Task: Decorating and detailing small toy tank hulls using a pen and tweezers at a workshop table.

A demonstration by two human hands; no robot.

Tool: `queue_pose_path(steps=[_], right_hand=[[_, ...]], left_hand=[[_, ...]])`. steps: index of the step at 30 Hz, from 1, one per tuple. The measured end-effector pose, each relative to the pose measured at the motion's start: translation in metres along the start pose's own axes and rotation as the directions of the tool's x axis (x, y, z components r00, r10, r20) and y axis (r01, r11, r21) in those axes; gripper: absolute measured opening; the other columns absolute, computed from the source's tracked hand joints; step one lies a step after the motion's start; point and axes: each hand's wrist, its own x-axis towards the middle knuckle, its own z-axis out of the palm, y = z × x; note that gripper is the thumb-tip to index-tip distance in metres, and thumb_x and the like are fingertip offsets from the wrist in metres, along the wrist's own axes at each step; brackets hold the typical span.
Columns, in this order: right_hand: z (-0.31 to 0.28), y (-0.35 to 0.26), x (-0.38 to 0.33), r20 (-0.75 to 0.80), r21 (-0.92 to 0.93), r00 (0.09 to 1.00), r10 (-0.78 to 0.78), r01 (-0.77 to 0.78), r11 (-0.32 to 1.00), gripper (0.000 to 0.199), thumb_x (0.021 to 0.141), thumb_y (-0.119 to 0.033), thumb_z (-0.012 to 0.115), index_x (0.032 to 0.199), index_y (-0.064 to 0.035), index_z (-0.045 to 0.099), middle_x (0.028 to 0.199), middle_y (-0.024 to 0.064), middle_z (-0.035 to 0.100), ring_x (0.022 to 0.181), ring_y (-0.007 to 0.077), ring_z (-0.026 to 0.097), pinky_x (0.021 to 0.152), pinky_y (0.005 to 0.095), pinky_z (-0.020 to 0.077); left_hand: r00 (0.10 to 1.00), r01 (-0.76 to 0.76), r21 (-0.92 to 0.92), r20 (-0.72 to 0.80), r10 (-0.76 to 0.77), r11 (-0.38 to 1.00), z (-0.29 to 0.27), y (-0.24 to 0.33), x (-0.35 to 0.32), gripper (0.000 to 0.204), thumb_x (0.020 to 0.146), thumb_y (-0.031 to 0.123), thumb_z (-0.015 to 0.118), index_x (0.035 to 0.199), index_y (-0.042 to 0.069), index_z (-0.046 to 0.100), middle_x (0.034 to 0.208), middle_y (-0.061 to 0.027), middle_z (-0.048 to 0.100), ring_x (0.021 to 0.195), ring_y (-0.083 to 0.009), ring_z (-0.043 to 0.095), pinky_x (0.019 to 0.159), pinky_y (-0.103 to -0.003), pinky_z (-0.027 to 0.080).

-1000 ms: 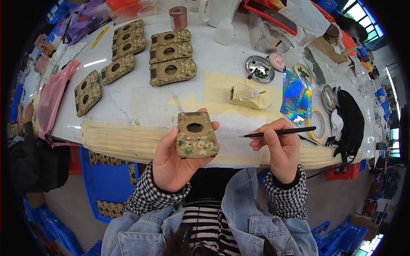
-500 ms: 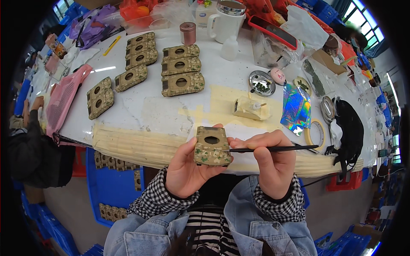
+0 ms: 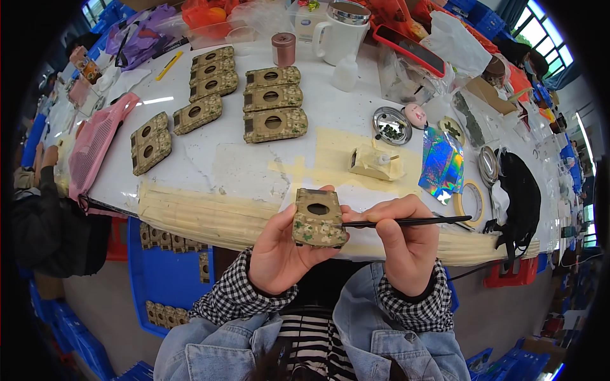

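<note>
Holding the camouflage block (image 3: 318, 218) above the counter (image 3: 210, 171) edge, the left hand (image 3: 279, 251) clasps it from below; the right hand (image 3: 403, 238) pinches a thin brush (image 3: 406, 222), tip at its side. Steady wrists and small strokes seem best.

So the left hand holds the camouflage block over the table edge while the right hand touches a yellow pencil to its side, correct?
Not quite. In the head view the right hand holds a thin black brush, not a yellow pencil, with its tip at the side of the camouflage block. The left hand does hold that block over the table edge.
</note>
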Motion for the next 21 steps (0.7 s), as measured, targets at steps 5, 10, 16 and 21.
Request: queue_pose_path(steps=[5, 10, 16, 21], right_hand=[[0.0007, 0.0011, 0.0, -0.008, 0.015, 1.0, 0.011, -0.01, 1.0, 0.011, 0.094, -0.005, 0.055, 0.1, 0.0039, 0.053, 0.099, 0.0143, 0.065, 0.093, 0.0153, 0.06, 0.086, 0.0281, 0.0459], [0.0006, 0.0034, -0.0001, -0.006, 0.031, 1.0, 0.013, -0.013, 0.999, 0.011, 0.094, -0.004, 0.055, 0.1, 0.004, 0.053, 0.099, 0.0141, 0.065, 0.093, 0.015, 0.06, 0.086, 0.0278, 0.0459], [-0.0006, 0.0029, -0.0004, -0.003, -0.014, 1.0, -0.005, 0.005, 1.0, 0.011, 0.093, -0.004, 0.055, 0.101, 0.0041, 0.053, 0.099, 0.0137, 0.065, 0.094, 0.0148, 0.06, 0.086, 0.0276, 0.0458], [-0.0005, 0.0034, -0.0003, -0.008, -0.002, 1.0, -0.008, 0.008, 1.0, 0.011, 0.093, -0.004, 0.055, 0.101, 0.0041, 0.053, 0.099, 0.0133, 0.064, 0.093, 0.0146, 0.059, 0.086, 0.0275, 0.0457]], left_hand=[[0.999, 0.005, 0.011, 0.034, -0.005, 1.0, -0.004, 0.0006, -0.0002, 0.059, 0.1, 0.034, 0.032, 0.145, 0.0, 0.015, 0.136, -0.0267, 0.036, 0.115, -0.0321, 0.054, 0.1, -0.038, 0.048], [0.999, -0.001, 0.034, 0.032, 0.0, 0.999, -0.0044, 0.0011, -0.0008, 0.059, 0.1, 0.034, 0.031, 0.145, -0.001, 0.016, 0.137, -0.0278, 0.036, 0.12, -0.0299, 0.051, 0.104, -0.039, 0.045], [0.999, 0.003, 0.014, 0.044, -0.004, 1.0, -0.005, 0.0012, -0.0011, 0.059, 0.1, 0.033, 0.031, 0.145, -0.002, 0.016, 0.137, -0.0278, 0.036, 0.12, -0.0298, 0.05, 0.104, -0.039, 0.045], [1.0, 0.0, 0.02, 0.027, -0.001, 1.0, -0.0041, 0.0008, -0.0012, 0.059, 0.1, 0.033, 0.031, 0.145, -0.002, 0.016, 0.137, -0.0277, 0.037, 0.119, -0.0303, 0.051, 0.103, -0.039, 0.046]])
